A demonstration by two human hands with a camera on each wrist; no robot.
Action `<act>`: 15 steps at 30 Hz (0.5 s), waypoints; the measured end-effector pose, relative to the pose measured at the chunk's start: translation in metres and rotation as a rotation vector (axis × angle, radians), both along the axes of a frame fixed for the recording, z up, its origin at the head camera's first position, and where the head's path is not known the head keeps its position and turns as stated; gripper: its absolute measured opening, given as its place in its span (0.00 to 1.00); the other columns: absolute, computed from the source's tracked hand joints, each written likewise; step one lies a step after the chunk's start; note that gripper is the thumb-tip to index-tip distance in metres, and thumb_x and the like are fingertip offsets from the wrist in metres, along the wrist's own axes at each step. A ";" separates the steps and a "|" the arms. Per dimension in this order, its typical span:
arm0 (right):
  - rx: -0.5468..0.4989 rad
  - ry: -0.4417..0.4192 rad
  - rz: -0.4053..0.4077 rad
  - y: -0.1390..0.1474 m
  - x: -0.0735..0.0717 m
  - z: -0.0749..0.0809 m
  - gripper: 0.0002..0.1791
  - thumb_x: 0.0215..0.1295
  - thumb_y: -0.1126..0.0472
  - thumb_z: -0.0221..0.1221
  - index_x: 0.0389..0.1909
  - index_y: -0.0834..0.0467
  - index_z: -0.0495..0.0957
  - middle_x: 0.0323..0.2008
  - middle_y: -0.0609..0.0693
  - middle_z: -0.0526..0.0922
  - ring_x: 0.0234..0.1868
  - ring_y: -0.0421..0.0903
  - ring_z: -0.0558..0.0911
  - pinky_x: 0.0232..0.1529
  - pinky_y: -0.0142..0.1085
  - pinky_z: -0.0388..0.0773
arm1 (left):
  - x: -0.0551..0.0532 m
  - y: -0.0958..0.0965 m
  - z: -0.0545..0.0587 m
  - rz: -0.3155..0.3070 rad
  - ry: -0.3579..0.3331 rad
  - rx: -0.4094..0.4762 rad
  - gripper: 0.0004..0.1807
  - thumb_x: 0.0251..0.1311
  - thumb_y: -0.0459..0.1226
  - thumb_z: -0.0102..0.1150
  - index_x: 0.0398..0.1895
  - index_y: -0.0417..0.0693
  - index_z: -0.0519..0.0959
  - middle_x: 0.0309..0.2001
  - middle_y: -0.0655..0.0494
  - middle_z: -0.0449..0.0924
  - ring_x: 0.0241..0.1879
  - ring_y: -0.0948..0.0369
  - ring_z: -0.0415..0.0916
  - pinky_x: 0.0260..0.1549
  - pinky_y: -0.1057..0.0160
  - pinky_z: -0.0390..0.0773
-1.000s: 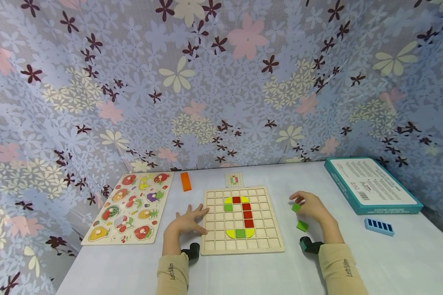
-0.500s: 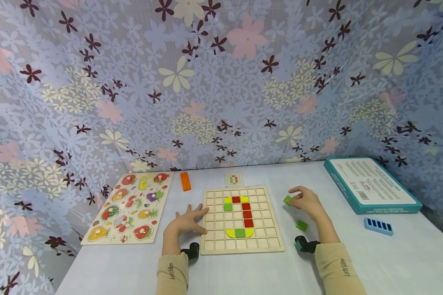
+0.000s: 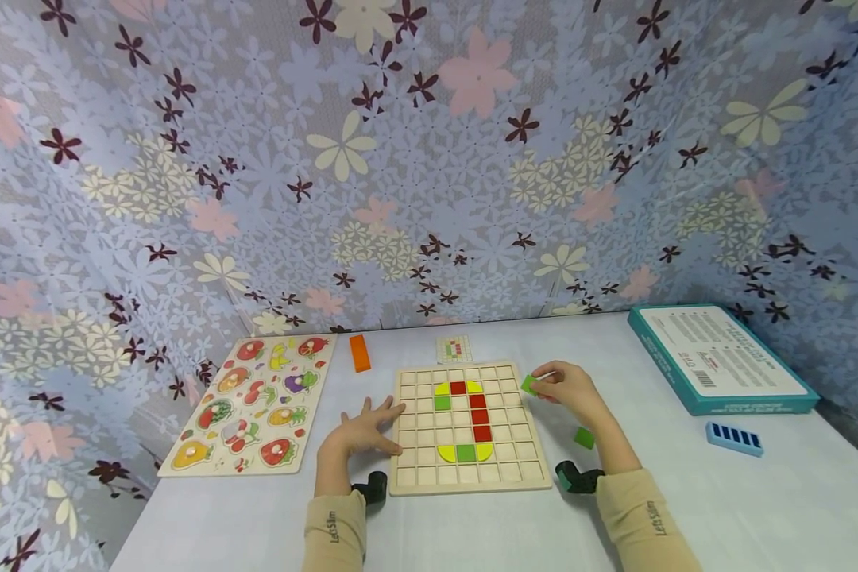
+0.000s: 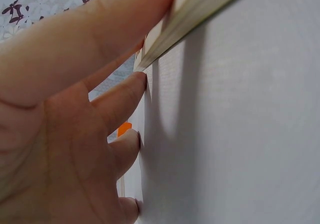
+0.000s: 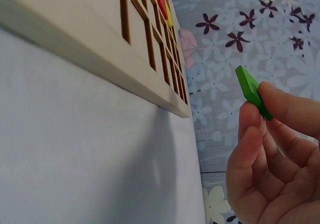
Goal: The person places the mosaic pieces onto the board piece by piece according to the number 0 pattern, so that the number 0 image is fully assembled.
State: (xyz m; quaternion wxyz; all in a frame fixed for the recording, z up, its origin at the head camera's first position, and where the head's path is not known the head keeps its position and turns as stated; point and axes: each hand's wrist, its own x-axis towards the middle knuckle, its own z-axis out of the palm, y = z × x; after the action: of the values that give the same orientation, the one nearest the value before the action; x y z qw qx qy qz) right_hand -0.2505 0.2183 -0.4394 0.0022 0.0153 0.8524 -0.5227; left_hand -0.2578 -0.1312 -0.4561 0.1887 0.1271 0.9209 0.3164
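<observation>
A wooden grid board [image 3: 418,475] lies on the table, with red, green and yellow tiles set in some of its squares. My right hand [image 3: 570,391] pinches a green square tile [image 5: 251,91] between thumb and fingers, at the board's right edge in the head view. Another green tile [image 3: 584,438] lies on the table below that hand. At the board's left edge my left hand [image 3: 361,429] rests with fingers spread, thumb and index finger at the rim. In the left wrist view its fingers [image 4: 122,103] reach along the table beside the board's side.
Behind the board lies a small pattern card [image 3: 454,348], and an orange block [image 3: 360,353] is left of it. A fruit puzzle board [image 3: 257,405] lies at the left. To the right are a teal box [image 3: 722,361] and a blue slotted piece [image 3: 734,439].
My right hand has lifted the green tile from near the other one and carried it left to the board's right edge. The left hand has stayed in place.
</observation>
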 end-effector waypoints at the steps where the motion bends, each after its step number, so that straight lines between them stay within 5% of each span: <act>1: 0.003 0.000 -0.001 -0.002 0.000 0.000 0.16 0.59 0.63 0.59 0.46 0.68 0.74 0.31 0.54 0.81 0.33 0.49 0.80 0.37 0.41 0.80 | 0.000 0.000 0.000 0.001 0.000 -0.001 0.43 0.41 0.39 0.71 0.66 0.53 0.65 0.71 0.50 0.51 0.71 0.43 0.31 0.59 0.32 0.21; 15: -0.002 0.012 0.068 -0.020 -0.004 -0.002 0.18 0.59 0.63 0.60 0.48 0.68 0.75 0.34 0.56 0.80 0.33 0.52 0.78 0.37 0.42 0.78 | 0.000 0.000 0.000 0.004 -0.009 0.014 0.44 0.41 0.38 0.71 0.66 0.53 0.65 0.71 0.51 0.50 0.71 0.43 0.30 0.59 0.33 0.20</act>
State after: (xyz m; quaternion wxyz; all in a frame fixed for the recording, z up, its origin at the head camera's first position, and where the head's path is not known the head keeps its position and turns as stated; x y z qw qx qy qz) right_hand -0.2545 0.1982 -0.4410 0.0149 -0.0170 0.8520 -0.5231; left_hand -0.2574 -0.1310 -0.4562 0.1914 0.1254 0.9180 0.3238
